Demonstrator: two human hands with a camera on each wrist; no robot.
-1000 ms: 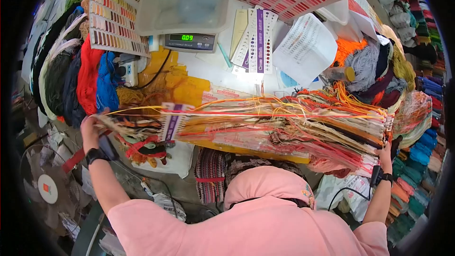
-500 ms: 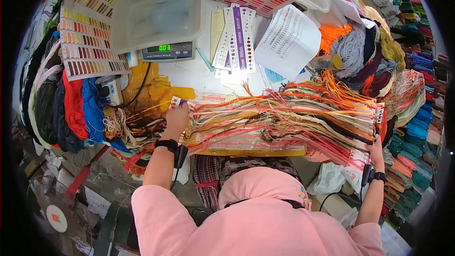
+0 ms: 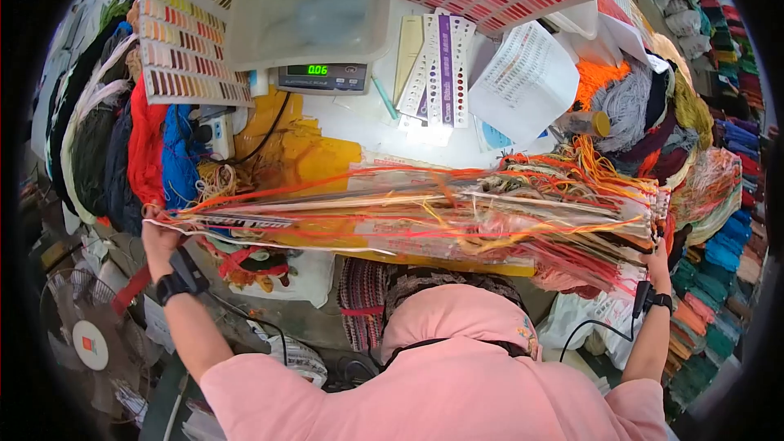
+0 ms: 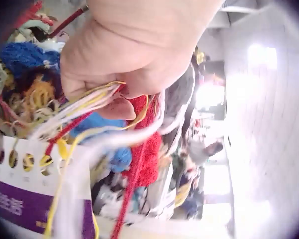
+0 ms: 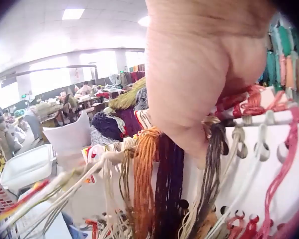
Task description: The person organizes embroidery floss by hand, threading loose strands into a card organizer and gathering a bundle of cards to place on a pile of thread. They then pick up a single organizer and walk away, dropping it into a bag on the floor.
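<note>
At the left end of the table my left hand point(image 3: 160, 235) grips a bunch of thread ends. White, yellow and red threads point(image 4: 97, 97) pass between its curled fingers in the left wrist view. Below them is a white punched card with a purple band point(image 4: 12, 199), threads running through its holes. Long multicoloured threads point(image 3: 408, 216) stretch across the table between both hands. My right hand point(image 3: 659, 268) grips the right end, where threads are looped through holes in white cards point(image 5: 284, 179). Orange and dark threads point(image 5: 147, 154) hang beside its fingers; its fingertips are partly hidden behind the card.
Behind the threads stand a scale point(image 3: 322, 77) reading 0.06 with a plastic tub point(image 3: 314, 49) on it, colour charts point(image 3: 192, 49), purple-banded cards point(image 3: 445, 65) and a printed sheet point(image 3: 527, 86). Yarn hanks point(image 3: 147, 147) hang at the left. A fan point(image 3: 90, 343) is on the lower left.
From the purple-banded card near the table's middle half a second ago, my left hand has moved out to the far left, drawing the threads out straight. My right hand keeps its grip.
</note>
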